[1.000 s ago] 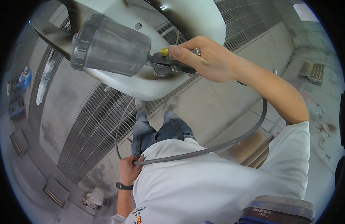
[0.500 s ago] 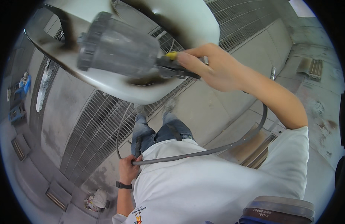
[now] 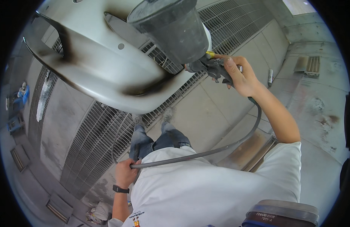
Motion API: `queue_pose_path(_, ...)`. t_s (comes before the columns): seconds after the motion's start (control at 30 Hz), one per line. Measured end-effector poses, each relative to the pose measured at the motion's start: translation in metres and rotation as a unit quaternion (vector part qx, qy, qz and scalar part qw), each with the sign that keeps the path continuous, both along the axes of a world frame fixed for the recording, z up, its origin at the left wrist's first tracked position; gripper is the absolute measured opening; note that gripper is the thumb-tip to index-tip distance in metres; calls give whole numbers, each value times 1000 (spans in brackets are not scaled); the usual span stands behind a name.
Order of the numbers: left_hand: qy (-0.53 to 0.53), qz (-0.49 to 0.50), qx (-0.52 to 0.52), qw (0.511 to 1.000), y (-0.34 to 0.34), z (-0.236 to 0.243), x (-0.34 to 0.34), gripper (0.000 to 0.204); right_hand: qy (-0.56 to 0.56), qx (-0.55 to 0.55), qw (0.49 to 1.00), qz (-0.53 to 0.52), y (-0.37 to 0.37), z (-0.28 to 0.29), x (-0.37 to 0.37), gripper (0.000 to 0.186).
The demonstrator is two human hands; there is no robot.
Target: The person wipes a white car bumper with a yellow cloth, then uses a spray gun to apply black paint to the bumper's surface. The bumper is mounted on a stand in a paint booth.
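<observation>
My right hand (image 3: 241,75) is closed around the handle of a spray gun (image 3: 213,70). A large dark grey cup (image 3: 175,34) sits on the gun, its wide end toward the upper left. The nozzle points left at the right end of a car bumper (image 3: 103,68), white with dark brown-black shading around its openings. Low at my left side, my left hand (image 3: 126,173) is closed around a grey air hose (image 3: 190,156), which loops across my shirt up to the gun handle. The cup hides part of the bumper.
Long metal floor grates (image 3: 95,140) run beneath and beside the bumper. A small cylinder (image 3: 270,77) stands by the right wall. Blue stools (image 3: 17,123) are at the far left, and a crumpled bundle (image 3: 99,212) lies at lower left. A respirator filter (image 3: 281,213) juts in at lower right.
My right hand has moved the spray gun to the right, and the cup has swung from nearly sideways to more upright. My left hand still grips the hose.
</observation>
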State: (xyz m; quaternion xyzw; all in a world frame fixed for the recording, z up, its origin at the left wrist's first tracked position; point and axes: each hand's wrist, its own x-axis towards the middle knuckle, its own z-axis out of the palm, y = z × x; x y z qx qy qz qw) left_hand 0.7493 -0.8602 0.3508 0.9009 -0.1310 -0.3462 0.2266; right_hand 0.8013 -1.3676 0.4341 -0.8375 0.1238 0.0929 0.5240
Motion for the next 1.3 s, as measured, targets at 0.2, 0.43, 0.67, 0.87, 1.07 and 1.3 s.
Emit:
queue_pose_path(0.2, -3, -48, -31, 998, -32, 0, -6, 41, -43, 0, 994, 99, -19, -2, 17, 56)
queue_pose_path(0.43, -33, -42, -44, 998, -36, 5, -9, 40, -39, -21, 989, 138, -24, -22, 37, 50)
queue_pose_path(0.67, -21, -14, 14, 1000, -31, 7, -13, 38, -151, -22, 975, 161, -20, -32, 65, 56)
queue_pose_path(0.87, -50, 12, 8, 999, -26, 11, -20, 38, -228, -23, 963, 143, -12, -20, 94, 64)
queue_pose_path(1.07, -46, 62, 20, 997, -20, 21, -27, 40, -252, 2, 962, 102, 9, -5, 118, 68)
queue_pose_path(1.3, -74, 81, 29, 994, -8, 27, -36, 41, -312, -8, 949, 43, 41, 19, 134, 62)
